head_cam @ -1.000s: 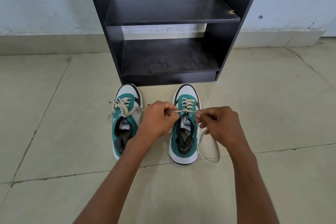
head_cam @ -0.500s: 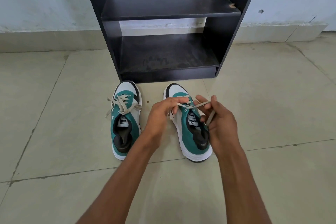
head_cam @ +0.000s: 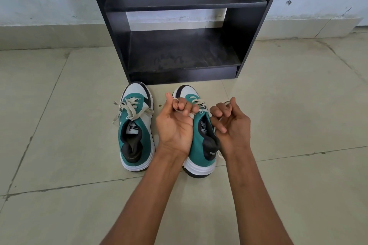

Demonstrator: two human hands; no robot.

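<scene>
On floor [head_cam: 59,125], near side of shelf [head_cam: 179,51]: right shoe [head_cam: 199,145], heel toward person. left hand [head_cam: 175,125] and right hand [head_cam: 232,125] palms up, each grip curled round one end of lace [head_cam: 199,103], held apart, probably to draw knot tight. left shoe [head_cam: 143,135] beside it, already tied.

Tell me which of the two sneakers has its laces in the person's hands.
The sneaker on the right: the left hand and right hand both grip its laces. The left sneaker stands untouched.

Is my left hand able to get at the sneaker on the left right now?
Probably yes, once it drops the lace it grips: the left hand is beside that sneaker, with only bare floor between.
</scene>
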